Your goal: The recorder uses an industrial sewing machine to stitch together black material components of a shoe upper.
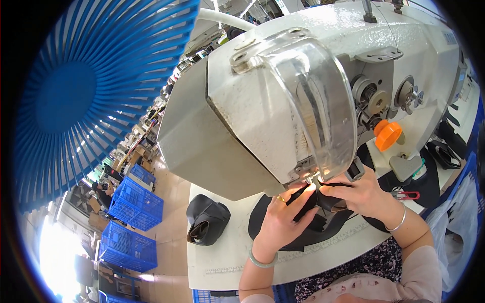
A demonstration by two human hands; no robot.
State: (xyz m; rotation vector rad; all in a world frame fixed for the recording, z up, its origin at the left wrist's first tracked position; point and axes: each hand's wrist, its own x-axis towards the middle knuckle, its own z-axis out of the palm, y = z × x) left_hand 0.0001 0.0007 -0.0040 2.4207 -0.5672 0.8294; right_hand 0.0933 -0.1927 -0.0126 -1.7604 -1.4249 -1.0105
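A large white sewing machine [313, 86] with a clear plastic guard [323, 101] fills the upper middle. Below its head, my left hand [280, 222] presses a black piece of material [323, 222] on the white table [222, 252]; a ring and a pale bangle show on it. My right hand [361, 194] pinches the same black piece right under the needle area, a silver bangle on its wrist. The needle itself is hidden by the machine head.
A folded black piece [207, 219] lies on the table's left. Red-handled snips [406, 195] lie right of my right hand. An orange knob [387, 135] sticks out of the machine. A blue fan guard [91, 91] looms at upper left; blue crates [134, 207] stand on the floor.
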